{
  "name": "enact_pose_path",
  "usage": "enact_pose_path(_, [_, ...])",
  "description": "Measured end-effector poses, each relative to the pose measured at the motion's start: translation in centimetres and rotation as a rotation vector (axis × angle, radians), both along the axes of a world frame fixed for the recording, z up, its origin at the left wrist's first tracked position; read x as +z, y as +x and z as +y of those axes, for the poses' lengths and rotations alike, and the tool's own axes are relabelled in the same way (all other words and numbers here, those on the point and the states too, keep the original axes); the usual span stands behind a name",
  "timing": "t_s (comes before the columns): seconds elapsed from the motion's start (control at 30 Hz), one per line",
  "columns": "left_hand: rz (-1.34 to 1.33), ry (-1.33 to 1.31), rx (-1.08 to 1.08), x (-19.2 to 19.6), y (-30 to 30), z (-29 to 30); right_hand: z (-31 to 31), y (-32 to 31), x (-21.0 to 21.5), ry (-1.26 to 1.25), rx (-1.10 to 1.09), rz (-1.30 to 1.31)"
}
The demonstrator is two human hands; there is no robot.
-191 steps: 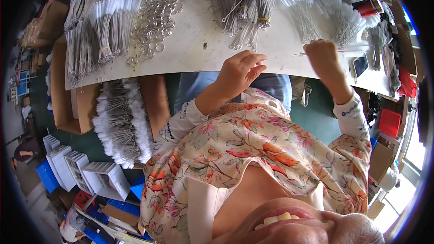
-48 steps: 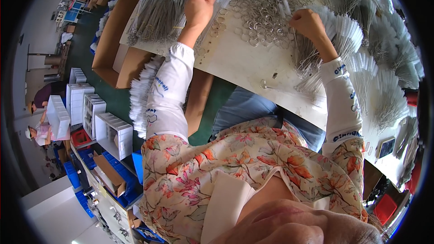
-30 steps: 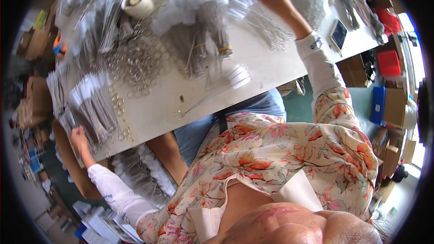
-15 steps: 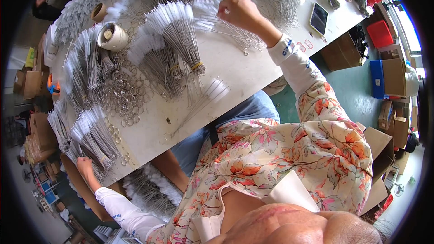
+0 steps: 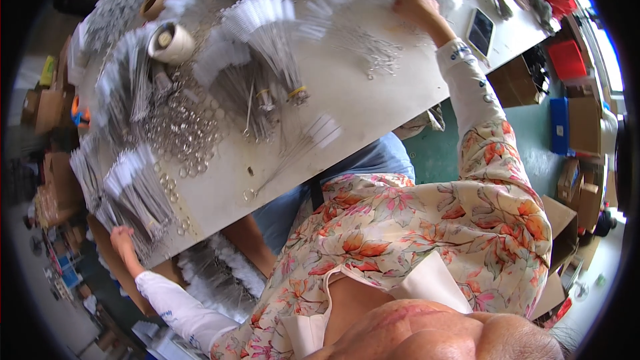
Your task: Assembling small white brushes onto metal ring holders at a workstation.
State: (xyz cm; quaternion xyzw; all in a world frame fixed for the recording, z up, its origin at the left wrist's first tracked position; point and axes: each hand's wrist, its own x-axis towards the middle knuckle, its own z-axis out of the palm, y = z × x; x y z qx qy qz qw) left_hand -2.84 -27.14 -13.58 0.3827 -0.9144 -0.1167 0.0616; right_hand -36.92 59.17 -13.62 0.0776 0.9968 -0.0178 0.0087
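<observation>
My right hand (image 5: 413, 5) is stretched out to the table's far right. Its fingers are curled into a loose heap of thin wire brushes with white bristles (image 5: 373, 47). At the table's lower left edge, my left hand (image 5: 123, 237) rests against a bundle of the same brushes (image 5: 137, 190); its grip is too small to make out. Between the two hands lie banded brush bundles (image 5: 267, 47), a single brush (image 5: 300, 147) and a pile of metal rings (image 5: 180, 137).
A white tape roll (image 5: 172, 41) and a brown one (image 5: 152, 7) stand at the table's left. A dark phone (image 5: 480, 30) lies beyond my right wrist. Cardboard boxes (image 5: 567, 227), a red bin (image 5: 567, 60) and a blue box (image 5: 559, 123) sit on the green floor.
The view has swung around. My left arm dropped from the tabletop to the table's left edge and stays there. My right hand has reached further into the far heap of brushes.
</observation>
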Motion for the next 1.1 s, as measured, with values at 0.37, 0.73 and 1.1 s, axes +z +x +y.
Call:
enact_pose_path(0.37, [0.027, 0.423, 0.146, 5.6, -3.3, 10.6, 17.3, -8.6, -3.7, -0.513, 0.37, 0.411])
enact_pose_path(0.73, [0.65, 0.927, -0.117, 9.1, -1.6, 22.1, -4.7, 5.8, 9.5, -1.648, 0.237, 0.272])
enact_pose_path(1.1, [1.057, 0.931, -0.827, 6.8, -11.0, 50.9, -24.1, 19.3, 11.0, -1.721, 0.581, -0.492])
